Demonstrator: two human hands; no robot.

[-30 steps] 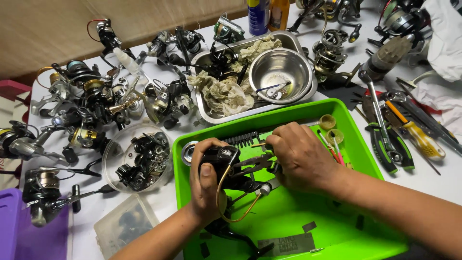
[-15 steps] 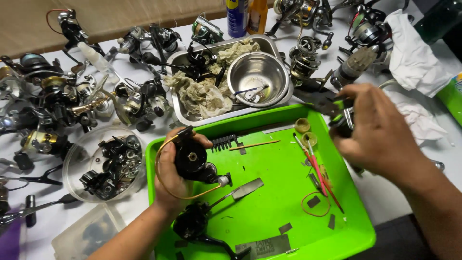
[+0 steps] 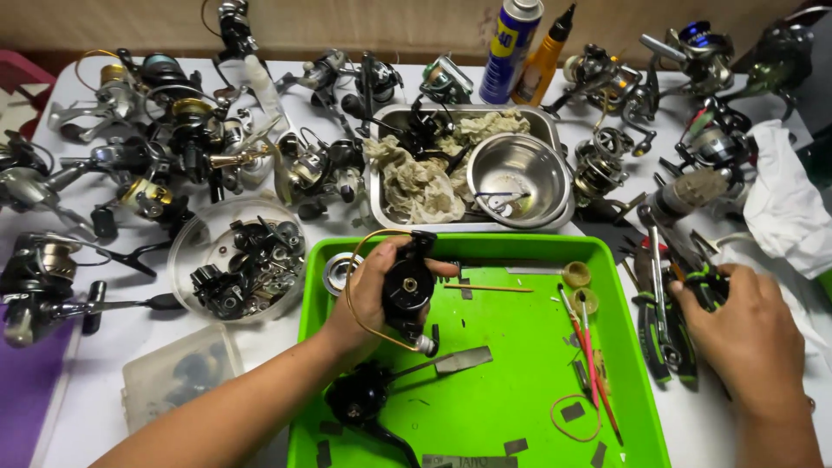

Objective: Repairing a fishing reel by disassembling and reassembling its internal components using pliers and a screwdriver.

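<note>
A round clear tub [image 3: 234,260] of small dark parts sits on the white table [image 3: 130,347], just left of the green tray [image 3: 520,390]. Over the tray's upper left part, the left hand [image 3: 364,299] is wrapped around a black reel body [image 3: 407,290] with a brass-coloured wire loop. Right of the tray, the right hand [image 3: 750,334] lies on the green-handled pliers [image 3: 693,290], fingers curled over them; whether it grips them I cannot tell.

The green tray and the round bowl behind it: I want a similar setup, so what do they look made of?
The bright green rectangular tray looks like moulded plastic: uniform colour, soft sheen, rounded rim. The round silver bowl looks like stainless steel: mirror-like reflections, thin rolled edge. Neither is certain from looks alone.
</note>
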